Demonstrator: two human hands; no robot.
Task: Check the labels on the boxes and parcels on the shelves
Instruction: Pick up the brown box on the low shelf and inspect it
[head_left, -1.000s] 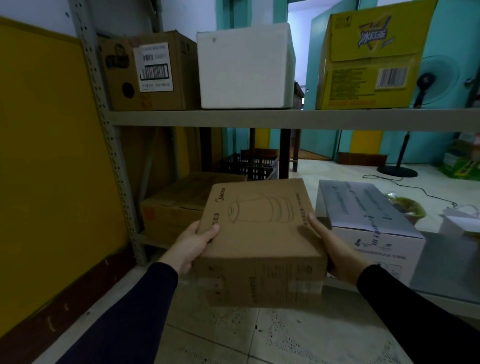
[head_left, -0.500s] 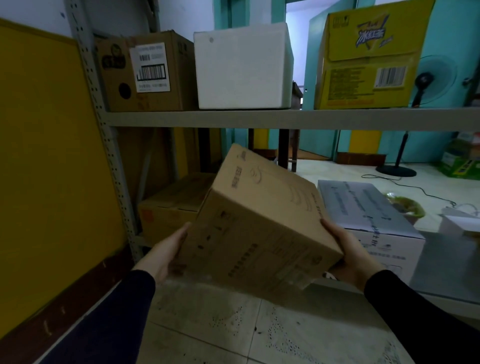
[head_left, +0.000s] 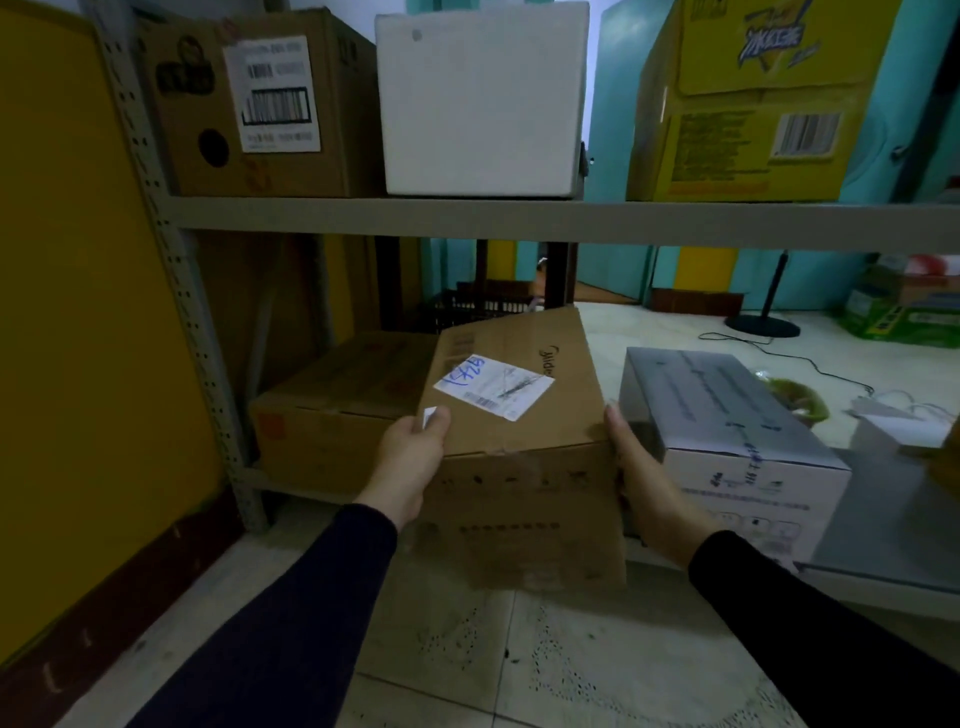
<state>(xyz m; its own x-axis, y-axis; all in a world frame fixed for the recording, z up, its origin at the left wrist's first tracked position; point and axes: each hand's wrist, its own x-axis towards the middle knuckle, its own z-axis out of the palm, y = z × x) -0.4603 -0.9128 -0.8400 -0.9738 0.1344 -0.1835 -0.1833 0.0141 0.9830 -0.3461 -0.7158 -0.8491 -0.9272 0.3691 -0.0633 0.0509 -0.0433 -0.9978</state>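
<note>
Cardboard box (head_left: 519, 452) is held in the air between both hands, in front of the lower shelf (head_left: 883, 566) and above the tiled floor (head_left: 519, 675). It is tilted, with its top face turned toward the camera. A white shipping label (head_left: 493, 385) is stuck on that face at a slant, with blue handwriting and a small barcode on it; the print is too small to be read.

Left hand (head_left: 410, 462) is closed on the box's left edge, thumb laid on the top face near a loose white scrap of tape (head_left: 429, 417); its fingers are hidden behind the box. Right hand (head_left: 644, 478) is pressed against the right side, thumb laid along the top edge, fingers wrapped under and out of sight. Dark sleeves are worn on both arms.

On the lower shelf, a brown carton (head_left: 332, 415) is seen just left of the held box and a white printed box (head_left: 727, 441) just right of it. On the upper shelf (head_left: 467, 218) are ranged a brown carton with a barcode label (head_left: 249, 104), a white foam box (head_left: 480, 98) and a yellow carton (head_left: 753, 98). A yellow panel (head_left: 78, 312) is seen at far left.
</note>
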